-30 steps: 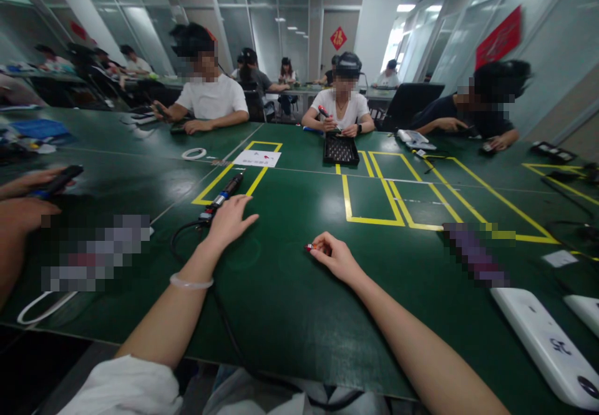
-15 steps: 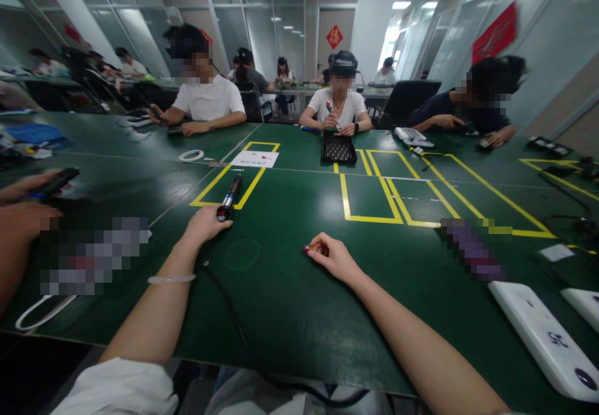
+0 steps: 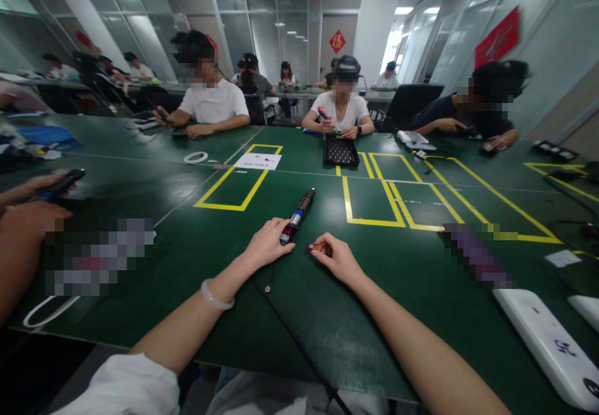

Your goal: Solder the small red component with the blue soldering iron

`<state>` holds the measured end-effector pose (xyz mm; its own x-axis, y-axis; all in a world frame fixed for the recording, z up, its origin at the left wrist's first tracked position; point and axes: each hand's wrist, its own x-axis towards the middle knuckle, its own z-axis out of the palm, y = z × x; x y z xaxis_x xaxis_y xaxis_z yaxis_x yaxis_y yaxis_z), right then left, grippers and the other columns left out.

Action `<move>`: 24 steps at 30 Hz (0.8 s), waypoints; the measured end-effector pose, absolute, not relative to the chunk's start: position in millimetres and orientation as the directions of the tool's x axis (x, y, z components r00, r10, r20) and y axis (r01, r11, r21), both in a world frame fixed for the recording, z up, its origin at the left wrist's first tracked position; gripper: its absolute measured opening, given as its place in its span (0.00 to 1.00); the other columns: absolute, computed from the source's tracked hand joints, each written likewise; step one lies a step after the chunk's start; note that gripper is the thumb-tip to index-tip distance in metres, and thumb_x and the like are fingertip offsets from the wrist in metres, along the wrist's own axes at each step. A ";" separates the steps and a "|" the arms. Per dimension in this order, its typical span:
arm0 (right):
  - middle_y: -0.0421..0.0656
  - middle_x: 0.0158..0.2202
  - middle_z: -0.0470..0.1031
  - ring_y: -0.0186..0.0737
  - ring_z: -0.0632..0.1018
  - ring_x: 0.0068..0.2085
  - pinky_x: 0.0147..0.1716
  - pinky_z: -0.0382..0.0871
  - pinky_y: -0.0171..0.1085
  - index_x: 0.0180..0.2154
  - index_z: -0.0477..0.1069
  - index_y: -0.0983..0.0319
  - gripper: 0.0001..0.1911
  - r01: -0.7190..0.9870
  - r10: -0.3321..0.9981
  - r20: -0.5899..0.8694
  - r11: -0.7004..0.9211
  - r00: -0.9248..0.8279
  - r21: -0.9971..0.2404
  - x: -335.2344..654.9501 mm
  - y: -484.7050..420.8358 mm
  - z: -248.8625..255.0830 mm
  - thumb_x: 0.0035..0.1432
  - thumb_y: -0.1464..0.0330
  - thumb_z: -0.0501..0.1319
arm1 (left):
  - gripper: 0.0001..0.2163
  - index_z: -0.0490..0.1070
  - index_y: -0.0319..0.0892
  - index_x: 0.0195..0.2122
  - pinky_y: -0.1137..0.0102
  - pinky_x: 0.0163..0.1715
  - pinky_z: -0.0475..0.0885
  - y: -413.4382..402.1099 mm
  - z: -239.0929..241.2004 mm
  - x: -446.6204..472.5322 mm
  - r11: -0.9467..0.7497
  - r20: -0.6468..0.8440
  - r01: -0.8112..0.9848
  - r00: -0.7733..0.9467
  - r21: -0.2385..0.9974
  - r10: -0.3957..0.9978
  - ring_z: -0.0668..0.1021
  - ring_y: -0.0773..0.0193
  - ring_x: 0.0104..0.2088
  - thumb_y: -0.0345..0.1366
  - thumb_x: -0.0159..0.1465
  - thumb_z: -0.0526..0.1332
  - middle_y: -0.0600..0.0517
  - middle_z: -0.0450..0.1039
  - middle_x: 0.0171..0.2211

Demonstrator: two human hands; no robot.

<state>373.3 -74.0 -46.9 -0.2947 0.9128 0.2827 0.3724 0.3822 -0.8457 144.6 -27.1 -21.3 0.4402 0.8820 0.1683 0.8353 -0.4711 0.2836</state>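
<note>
My left hand (image 3: 267, 244) is closed on the lower end of a slim cylindrical device (image 3: 301, 213), dark at its tip with silver, blue and red sections. The device points away from me and to the right, over the green table (image 3: 290, 327). Close by on the right, my right hand (image 3: 337, 258) pinches a small red and orange piece (image 3: 316, 249), mostly hidden by the fingers, so its kind is unclear. A narrow gap separates the piece from the device. A black cable (image 3: 299, 340) runs from below my left hand toward the table's near edge.
Yellow tape rectangles (image 3: 374, 221) mark the table. A white paper (image 3: 257, 161) and a white ring (image 3: 195, 158) lie beyond my left hand. At right is a white power bank (image 3: 543, 340). Opposite, a person works over a black tray (image 3: 340, 151); other people sit around.
My left hand has carried the cylindrical device rightward and nearer, out of the taped rectangle to beside my right hand. The cable shifted with it. My right hand stays almost in place.
</note>
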 end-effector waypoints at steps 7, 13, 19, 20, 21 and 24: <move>0.37 0.27 0.71 0.34 0.70 0.28 0.29 0.62 0.32 0.33 0.67 0.61 0.05 0.518 0.924 0.275 0.378 -0.266 -0.767 374.3 -68.1 -55.6 0.55 0.68 0.62 | 0.29 0.58 0.45 0.60 0.60 0.48 0.68 -53.3 -23.8 176.5 -0.547 0.160 0.768 0.526 0.334 0.835 0.68 0.51 0.52 0.42 0.57 0.61 0.43 0.64 0.54; 0.36 0.24 0.68 0.35 0.69 0.27 0.27 0.61 0.32 0.33 0.66 0.60 0.07 0.506 0.921 0.260 0.378 -0.291 -0.775 371.0 -64.7 -58.3 0.53 0.69 0.64 | 0.29 0.58 0.44 0.61 0.60 0.50 0.68 -56.7 -23.3 177.7 -0.577 0.164 0.747 0.557 0.330 0.814 0.68 0.51 0.52 0.42 0.58 0.60 0.43 0.63 0.55; 0.36 0.25 0.68 0.33 0.70 0.26 0.27 0.62 0.31 0.33 0.66 0.61 0.04 0.392 0.909 0.266 0.383 -0.320 -0.836 369.5 -68.2 -53.1 0.56 0.68 0.61 | 0.29 0.57 0.44 0.61 0.60 0.48 0.69 -58.4 -20.9 177.4 -0.564 0.143 0.756 0.551 0.332 0.822 0.67 0.51 0.52 0.41 0.58 0.60 0.43 0.62 0.54; 0.37 0.26 0.69 0.33 0.70 0.26 0.27 0.62 0.31 0.33 0.67 0.61 0.03 0.399 0.906 0.279 0.395 -0.319 -0.827 369.7 -69.1 -51.8 0.56 0.68 0.60 | 0.30 0.57 0.45 0.61 0.60 0.48 0.69 -58.8 -20.6 177.7 -0.562 0.141 0.759 0.549 0.329 0.824 0.67 0.51 0.52 0.42 0.58 0.60 0.43 0.62 0.55; 0.37 0.26 0.70 0.33 0.70 0.26 0.28 0.62 0.31 0.32 0.68 0.62 0.03 0.410 0.902 0.294 0.409 -0.316 -0.816 369.9 -70.1 -50.6 0.57 0.69 0.60 | 0.30 0.56 0.45 0.61 0.60 0.48 0.69 -59.3 -20.4 178.2 -0.560 0.140 0.762 0.547 0.325 0.825 0.67 0.51 0.52 0.42 0.58 0.60 0.43 0.62 0.55; 0.39 0.28 0.72 0.34 0.71 0.28 0.30 0.62 0.32 0.31 0.69 0.62 0.05 0.433 0.894 0.329 0.437 -0.305 -0.788 370.0 -72.3 -48.1 0.59 0.70 0.57 | 0.29 0.56 0.46 0.61 0.60 0.46 0.69 -60.5 -19.7 181.4 -0.550 0.150 0.779 0.531 0.301 0.834 0.68 0.51 0.52 0.46 0.60 0.59 0.43 0.63 0.54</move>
